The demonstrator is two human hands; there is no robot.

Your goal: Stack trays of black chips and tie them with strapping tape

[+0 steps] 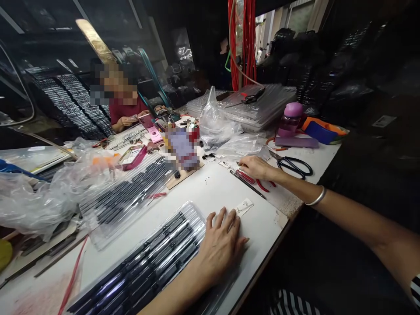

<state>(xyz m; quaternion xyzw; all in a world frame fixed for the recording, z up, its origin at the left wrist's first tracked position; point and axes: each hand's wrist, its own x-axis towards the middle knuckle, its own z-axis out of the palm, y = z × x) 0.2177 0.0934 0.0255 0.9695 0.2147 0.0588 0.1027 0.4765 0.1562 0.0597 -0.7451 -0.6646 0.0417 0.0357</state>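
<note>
My left hand [219, 240] lies with its fingers spread at the right end of a clear plastic tray [193, 210] of long dark strips [147, 267]. Its fingertips reach a small white paper label [244, 206] with writing on it. My right hand [256, 167] is farther out, its fingers curled together over the tools; what they pinch, if anything, is hidden. Just below that hand lie a red-handled screwdriver [245, 176], a thin black pen-like tool [247, 184] and a pair of red-handled pliers [262, 186]. Black-handled scissors [295, 166] rest beyond my right wrist.
Another clear tray of dark strips [131, 192] and crumpled plastic bags [65, 183] are on the left. Across the table sits a person in a red top [120, 111]. A purple bottle [290, 120] and stacked clear trays [262, 105] stand at the back right.
</note>
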